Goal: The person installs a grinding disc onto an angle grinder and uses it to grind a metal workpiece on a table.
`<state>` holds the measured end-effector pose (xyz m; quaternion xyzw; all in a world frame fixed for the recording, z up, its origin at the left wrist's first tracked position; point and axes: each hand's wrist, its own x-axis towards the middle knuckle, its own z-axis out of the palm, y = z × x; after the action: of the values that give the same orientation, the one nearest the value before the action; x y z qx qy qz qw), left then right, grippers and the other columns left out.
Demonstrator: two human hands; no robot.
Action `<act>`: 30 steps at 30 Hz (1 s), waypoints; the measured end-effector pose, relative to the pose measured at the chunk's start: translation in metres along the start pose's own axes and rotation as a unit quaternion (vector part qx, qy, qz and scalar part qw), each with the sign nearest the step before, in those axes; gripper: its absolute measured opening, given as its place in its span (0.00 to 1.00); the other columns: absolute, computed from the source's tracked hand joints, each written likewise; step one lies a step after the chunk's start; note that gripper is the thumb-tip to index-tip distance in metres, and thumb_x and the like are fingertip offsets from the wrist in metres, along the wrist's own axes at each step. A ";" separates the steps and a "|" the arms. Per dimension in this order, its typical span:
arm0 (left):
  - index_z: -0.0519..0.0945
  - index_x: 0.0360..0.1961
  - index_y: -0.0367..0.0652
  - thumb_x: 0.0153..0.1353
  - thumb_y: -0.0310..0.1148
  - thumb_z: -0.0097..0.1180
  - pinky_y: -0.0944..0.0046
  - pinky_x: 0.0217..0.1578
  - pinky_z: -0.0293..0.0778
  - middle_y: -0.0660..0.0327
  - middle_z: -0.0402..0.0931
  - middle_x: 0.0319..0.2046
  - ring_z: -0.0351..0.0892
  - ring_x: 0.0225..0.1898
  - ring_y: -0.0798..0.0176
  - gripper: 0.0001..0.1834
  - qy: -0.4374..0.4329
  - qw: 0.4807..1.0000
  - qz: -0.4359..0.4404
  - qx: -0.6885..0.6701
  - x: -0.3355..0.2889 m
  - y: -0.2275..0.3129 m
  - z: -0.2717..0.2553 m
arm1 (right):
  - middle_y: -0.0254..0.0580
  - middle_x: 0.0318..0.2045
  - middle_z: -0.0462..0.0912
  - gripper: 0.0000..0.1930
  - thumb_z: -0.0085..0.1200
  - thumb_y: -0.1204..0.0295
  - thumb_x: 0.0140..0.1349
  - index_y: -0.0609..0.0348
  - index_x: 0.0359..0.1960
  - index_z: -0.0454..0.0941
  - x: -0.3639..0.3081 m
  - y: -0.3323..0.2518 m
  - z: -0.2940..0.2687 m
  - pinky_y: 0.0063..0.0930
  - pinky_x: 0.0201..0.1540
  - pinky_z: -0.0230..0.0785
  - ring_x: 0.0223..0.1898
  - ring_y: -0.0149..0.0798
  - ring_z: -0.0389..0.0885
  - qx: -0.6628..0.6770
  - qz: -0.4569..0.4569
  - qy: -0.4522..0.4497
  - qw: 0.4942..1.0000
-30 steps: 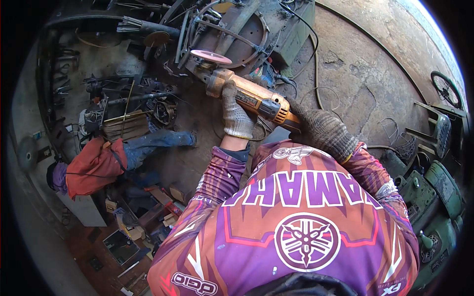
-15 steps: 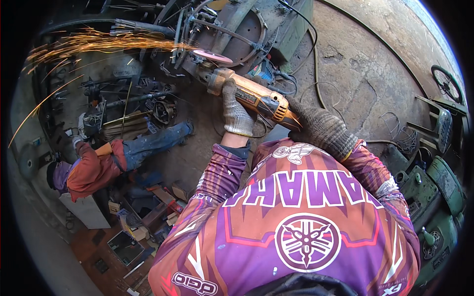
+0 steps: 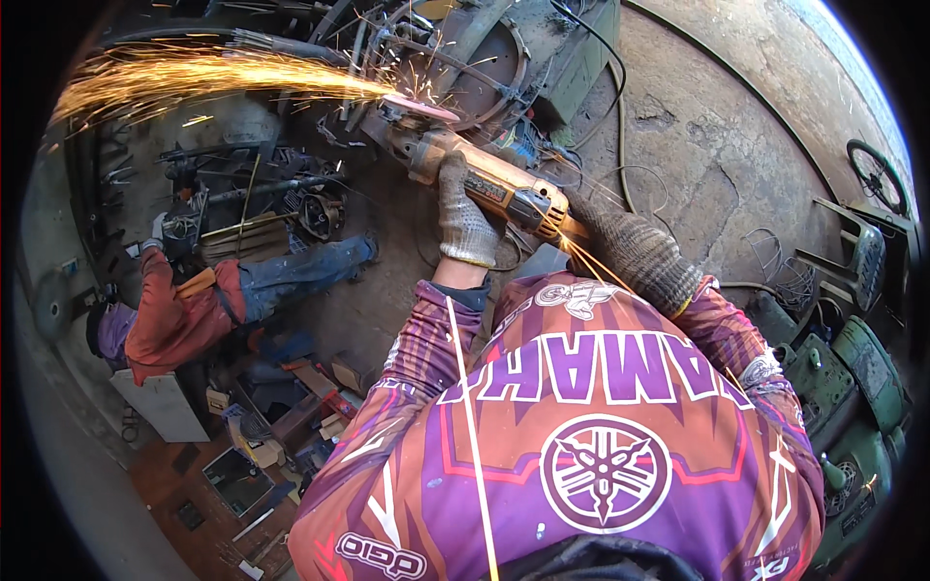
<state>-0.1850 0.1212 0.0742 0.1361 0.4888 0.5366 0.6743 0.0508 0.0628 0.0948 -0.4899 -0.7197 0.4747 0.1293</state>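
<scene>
An orange angle grinder lies across the upper middle, gripped in both my gloved hands. My left hand, in a grey knit glove, wraps round its body behind the gear head. Farther back, my right hand is closed round the rear end of the grinder. The pinkish disc at its front touches or nearly touches a rusty metal frame with a round ring. A thick stream of orange sparks flies from the disc to the left. The exact contact spot is hidden in the glare.
A co-worker in a red top and jeans is at the left, near a heap of metal parts. Boxes and tools lie below. Cables run over the concrete floor at right. Green machinery and a bicycle wheel stand far right.
The spark stream has grown thicker and brighter, with sparks now also crossing near my right hand and chest. My hands and the grinder have barely moved.
</scene>
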 end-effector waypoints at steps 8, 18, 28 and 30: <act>0.71 0.62 0.44 0.57 0.67 0.65 0.47 0.56 0.80 0.53 0.79 0.51 0.81 0.53 0.49 0.44 -0.015 1.000 -0.011 -0.018 0.010 -0.006 -0.015 | 0.64 0.46 0.85 0.53 0.69 0.53 0.58 0.43 0.80 0.46 0.005 -0.018 -0.012 0.52 0.49 0.79 0.47 0.62 0.87 -0.050 0.092 -0.103 0.989; 0.75 0.58 0.39 0.61 0.65 0.62 0.43 0.61 0.76 0.50 0.78 0.53 0.80 0.55 0.46 0.40 -0.023 0.999 -0.003 -0.045 0.006 -0.011 -0.018 | 0.64 0.36 0.85 0.47 0.68 0.55 0.56 0.37 0.77 0.57 0.000 -0.016 -0.009 0.56 0.42 0.79 0.38 0.65 0.87 -0.023 0.076 -0.056 0.995; 0.71 0.63 0.45 0.56 0.67 0.66 0.48 0.58 0.79 0.55 0.76 0.54 0.80 0.55 0.51 0.45 -0.003 1.000 0.015 -0.002 0.009 -0.010 -0.016 | 0.62 0.41 0.86 0.48 0.68 0.58 0.57 0.37 0.77 0.54 0.006 -0.012 -0.006 0.53 0.45 0.80 0.42 0.63 0.87 -0.003 0.092 -0.067 0.993; 0.72 0.64 0.46 0.59 0.66 0.65 0.46 0.60 0.77 0.55 0.77 0.55 0.79 0.57 0.50 0.43 -0.005 1.000 0.016 0.004 0.008 -0.009 -0.017 | 0.62 0.43 0.86 0.51 0.67 0.59 0.58 0.35 0.79 0.48 0.007 -0.010 -0.005 0.51 0.47 0.80 0.45 0.62 0.87 -0.012 0.089 -0.087 0.992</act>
<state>-0.1932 0.1190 0.0553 0.1489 0.4856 0.5445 0.6675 0.0444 0.0707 0.1032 -0.5106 -0.6872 0.5165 0.0175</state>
